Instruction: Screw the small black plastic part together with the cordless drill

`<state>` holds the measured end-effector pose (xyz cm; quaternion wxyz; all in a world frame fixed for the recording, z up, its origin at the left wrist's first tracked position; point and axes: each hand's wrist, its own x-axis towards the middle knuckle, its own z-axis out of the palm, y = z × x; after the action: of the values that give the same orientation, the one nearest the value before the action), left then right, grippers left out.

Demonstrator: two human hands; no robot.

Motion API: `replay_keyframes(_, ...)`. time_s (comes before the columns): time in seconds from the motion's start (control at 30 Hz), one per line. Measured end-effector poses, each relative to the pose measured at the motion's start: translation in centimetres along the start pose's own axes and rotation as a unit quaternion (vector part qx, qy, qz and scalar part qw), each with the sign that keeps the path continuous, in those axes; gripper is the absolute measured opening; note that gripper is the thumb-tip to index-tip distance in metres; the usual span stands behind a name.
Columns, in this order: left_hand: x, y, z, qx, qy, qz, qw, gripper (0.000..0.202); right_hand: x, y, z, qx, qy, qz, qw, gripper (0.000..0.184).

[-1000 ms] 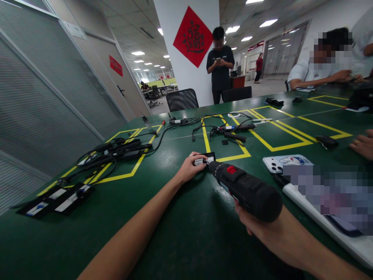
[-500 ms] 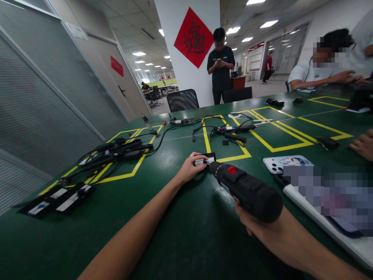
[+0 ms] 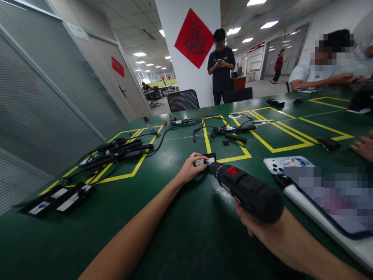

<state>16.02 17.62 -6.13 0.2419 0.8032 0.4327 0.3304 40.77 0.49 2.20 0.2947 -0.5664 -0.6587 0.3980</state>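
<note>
My right hand (image 3: pixel 250 221) is wrapped round the grip of a black cordless drill (image 3: pixel 247 190) with a red switch on top. The drill points away from me and to the left, its bit reaching a small black part with a white label (image 3: pixel 212 156). My left hand (image 3: pixel 190 168) has its fingers closed on that part and steadies it on the green table (image 3: pixel 163 233). The fingertips lie just left of the bit. The exact spot where the bit meets the part is too small to make out.
Black cables (image 3: pixel 128 147) and flat black pieces with white labels (image 3: pixel 70 198) lie at the left. More cables and a pen-like tool (image 3: pixel 230 128) sit ahead inside yellow tape. Phones (image 3: pixel 287 161) rest at the right. A co-worker's hand (image 3: pixel 363 146) is at the right edge.
My hands, the drill and the labelled part have hardly moved. In the background, a person in red has walked to the right.
</note>
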Motion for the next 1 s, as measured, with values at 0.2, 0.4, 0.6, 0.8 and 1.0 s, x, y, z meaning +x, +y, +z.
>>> replay_keyframes(0.2, 0.05, -0.29, 0.12, -0.001, 0.004, -0.003, 1.0, 0.024, 0.0, 0.22, 0.03, 0.008, 0.004, -0.011, 1.0, 0.022)
replay_keyframes(0.4, 0.07, -0.36, 0.14, 0.002, 0.005, 0.0, 1.0, 0.023, 0.0, -0.09, -0.01, -0.001, -0.003, -0.003, 1.0, 0.022)
replay_keyframes(0.6, 0.05, -0.26, 0.14, 0.002, 0.004, -0.003, 1.0, 0.023, 0.09, -0.34, -0.06, -0.002, 0.006, -0.017, 1.0, 0.023)
replay_keyframes(0.8, 0.06, -0.15, 0.07, 0.003, 0.003, -0.008, 1.0, 0.024, 0.11, -0.41, -0.05, -0.015, 0.008, -0.01, 1.0, 0.022)
replay_keyframes(1.0, 0.04, 0.02, 0.03, 0.001, 0.004, -0.015, 1.0, 0.024, 0.05, -0.22, -0.06, -0.012, 0.019, -0.018, 1.0, 0.022)
